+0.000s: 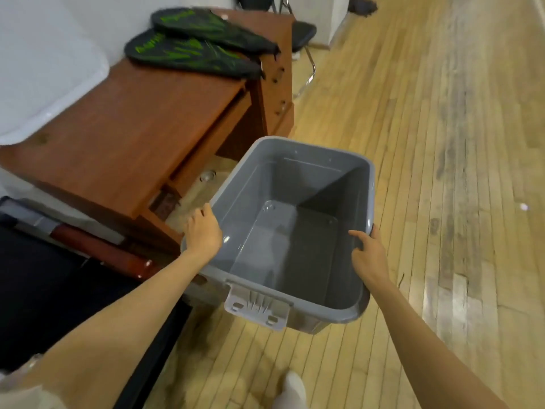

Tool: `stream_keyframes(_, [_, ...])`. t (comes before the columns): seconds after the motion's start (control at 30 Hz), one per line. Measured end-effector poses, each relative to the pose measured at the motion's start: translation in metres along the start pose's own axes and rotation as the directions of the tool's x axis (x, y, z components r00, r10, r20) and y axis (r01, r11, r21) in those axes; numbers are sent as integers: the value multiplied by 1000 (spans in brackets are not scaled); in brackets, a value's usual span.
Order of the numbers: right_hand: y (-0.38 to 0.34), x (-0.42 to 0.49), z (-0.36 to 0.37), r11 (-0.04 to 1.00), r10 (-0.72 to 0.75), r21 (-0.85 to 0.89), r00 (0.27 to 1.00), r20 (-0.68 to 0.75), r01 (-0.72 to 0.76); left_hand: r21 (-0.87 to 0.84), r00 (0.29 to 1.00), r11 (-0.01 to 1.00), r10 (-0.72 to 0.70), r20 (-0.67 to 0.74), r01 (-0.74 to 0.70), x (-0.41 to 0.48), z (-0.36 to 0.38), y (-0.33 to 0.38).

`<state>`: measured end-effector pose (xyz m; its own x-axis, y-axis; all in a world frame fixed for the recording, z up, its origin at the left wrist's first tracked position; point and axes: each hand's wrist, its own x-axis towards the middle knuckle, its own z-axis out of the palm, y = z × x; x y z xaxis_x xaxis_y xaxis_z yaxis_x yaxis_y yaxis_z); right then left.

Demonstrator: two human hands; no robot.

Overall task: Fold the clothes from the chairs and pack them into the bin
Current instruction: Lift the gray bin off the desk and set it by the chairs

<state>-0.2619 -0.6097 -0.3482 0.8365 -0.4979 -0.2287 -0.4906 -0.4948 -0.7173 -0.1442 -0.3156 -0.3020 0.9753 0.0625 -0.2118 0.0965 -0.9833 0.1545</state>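
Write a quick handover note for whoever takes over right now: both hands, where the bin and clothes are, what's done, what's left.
Hands: left hand grips the left rim of the gray bin; right hand grips the right rim.
Bin: held beside the brown desk, over the wood floor, empty.
Clothes: none in view; the black chair past the desk shows none.
Done: nothing packed.
Left: fold and pack everything.

Pale wooden floor of narrow boards, worn grey in streaks on the right; a reddish-brown wooden desk stands at left against a white wall; two black-and-green racket-shaped covers lie overlapping on its far end; behind it, a black chair with metal legs
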Motion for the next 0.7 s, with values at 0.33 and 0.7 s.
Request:
stream_keyframes(0.33, [164,-1,163,991,98,-93,994,39,-94,-97,985,995,29,170,-13,13,245,-93])
stream_keyframes(0.7, [281,0,323,995,86,-51,996,36,-84,-89,974,993,-52,218,73,38,429,-164])
